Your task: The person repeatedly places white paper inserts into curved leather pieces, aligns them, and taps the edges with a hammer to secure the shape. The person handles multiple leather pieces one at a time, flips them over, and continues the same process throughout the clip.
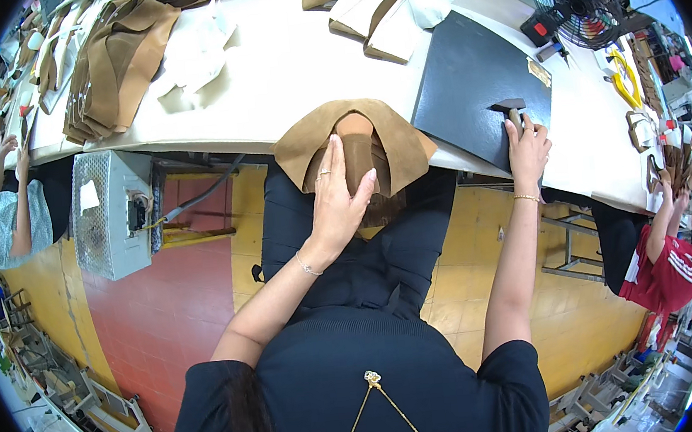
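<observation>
At the near edge of the table (290, 63) we see a leather piece (394, 151); farther left, a leather stack (119, 63); right, a board (470, 79) beneath a hammer (509, 105), a fan (575, 4) beyond.

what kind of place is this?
Probably a leather-goods or shoe workshop: a stack of brown leather-like pieces lies on a long white worktable, the right hand holds a hammer, and a co-worker in red is off to the right.
</observation>
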{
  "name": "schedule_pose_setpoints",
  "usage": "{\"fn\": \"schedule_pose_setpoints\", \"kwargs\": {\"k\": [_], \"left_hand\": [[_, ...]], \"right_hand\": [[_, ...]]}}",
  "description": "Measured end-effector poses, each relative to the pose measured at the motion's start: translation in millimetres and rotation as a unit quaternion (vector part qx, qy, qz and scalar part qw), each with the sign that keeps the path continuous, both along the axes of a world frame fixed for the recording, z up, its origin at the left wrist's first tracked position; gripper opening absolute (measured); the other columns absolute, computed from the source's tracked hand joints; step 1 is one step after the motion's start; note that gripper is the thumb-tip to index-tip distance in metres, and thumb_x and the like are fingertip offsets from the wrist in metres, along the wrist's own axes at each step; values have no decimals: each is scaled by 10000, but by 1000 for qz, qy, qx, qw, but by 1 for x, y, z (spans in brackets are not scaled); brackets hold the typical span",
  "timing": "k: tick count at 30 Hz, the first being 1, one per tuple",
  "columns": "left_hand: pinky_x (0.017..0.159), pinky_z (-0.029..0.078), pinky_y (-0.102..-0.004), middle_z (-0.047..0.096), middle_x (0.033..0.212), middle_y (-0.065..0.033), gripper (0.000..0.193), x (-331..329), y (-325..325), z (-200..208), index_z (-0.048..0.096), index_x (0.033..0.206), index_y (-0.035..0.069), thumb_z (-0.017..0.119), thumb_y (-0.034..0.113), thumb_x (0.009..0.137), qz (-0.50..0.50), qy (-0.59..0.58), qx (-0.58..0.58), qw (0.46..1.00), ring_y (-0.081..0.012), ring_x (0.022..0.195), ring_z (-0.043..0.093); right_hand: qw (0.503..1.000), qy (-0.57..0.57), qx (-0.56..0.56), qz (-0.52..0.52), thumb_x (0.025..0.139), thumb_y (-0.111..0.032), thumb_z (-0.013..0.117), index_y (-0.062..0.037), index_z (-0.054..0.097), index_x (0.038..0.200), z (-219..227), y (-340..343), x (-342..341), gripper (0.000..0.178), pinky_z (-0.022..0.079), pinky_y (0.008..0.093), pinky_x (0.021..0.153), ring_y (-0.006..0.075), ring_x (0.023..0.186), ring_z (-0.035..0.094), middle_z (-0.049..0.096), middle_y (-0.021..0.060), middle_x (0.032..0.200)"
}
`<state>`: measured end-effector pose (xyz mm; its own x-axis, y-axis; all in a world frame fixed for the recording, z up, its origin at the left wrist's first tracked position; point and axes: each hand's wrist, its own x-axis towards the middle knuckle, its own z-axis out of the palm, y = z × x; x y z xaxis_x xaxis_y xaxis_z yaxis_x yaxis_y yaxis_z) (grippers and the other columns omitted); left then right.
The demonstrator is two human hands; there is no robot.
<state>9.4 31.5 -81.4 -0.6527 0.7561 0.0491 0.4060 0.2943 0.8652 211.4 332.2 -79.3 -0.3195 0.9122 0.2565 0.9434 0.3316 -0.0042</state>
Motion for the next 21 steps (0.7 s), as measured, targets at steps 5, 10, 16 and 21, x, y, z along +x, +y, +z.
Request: {"fn": "schedule_pose_setpoints", "kwargs": {"k": [5,10,16,21], "left_hand": [[1201,237,-424,181,1593,-293,859,5,1,-1,60,1548,-65,617,243,971,-2,-67,25,997,-392,1487,211],[1208,226,-463,166,1601,-278,922,8,4,-3,10,1555,-39,652,217,945,12,-91,22,996,-400,1470,249],[1206,215,-508,146,1604,-281,977,9,5,-6,0,1554,-37,694,218,916,11,-122,4,992,-401,1461,274],[1208,209,-507,152,1600,-288,993,10,5,-11,1,1551,-45,709,219,906,17,-100,20,995,-401,1458,281]], "right_hand": [[997,45,-24,59,1055,-283,457,-9,600,1276,9,-4,-15,380,519,421,778,321,825,643,612,207,1087],[922,271,-203,186,1049,-219,480,3,609,1250,85,-116,-53,326,531,395,709,344,812,664,661,189,968],[851,214,-196,437,962,-100,602,-18,600,1263,76,-175,-86,312,533,376,607,316,678,645,643,156,913],[842,287,-202,410,950,-96,614,-49,582,1312,80,-183,-82,366,517,386,585,295,668,627,604,119,831]]}}
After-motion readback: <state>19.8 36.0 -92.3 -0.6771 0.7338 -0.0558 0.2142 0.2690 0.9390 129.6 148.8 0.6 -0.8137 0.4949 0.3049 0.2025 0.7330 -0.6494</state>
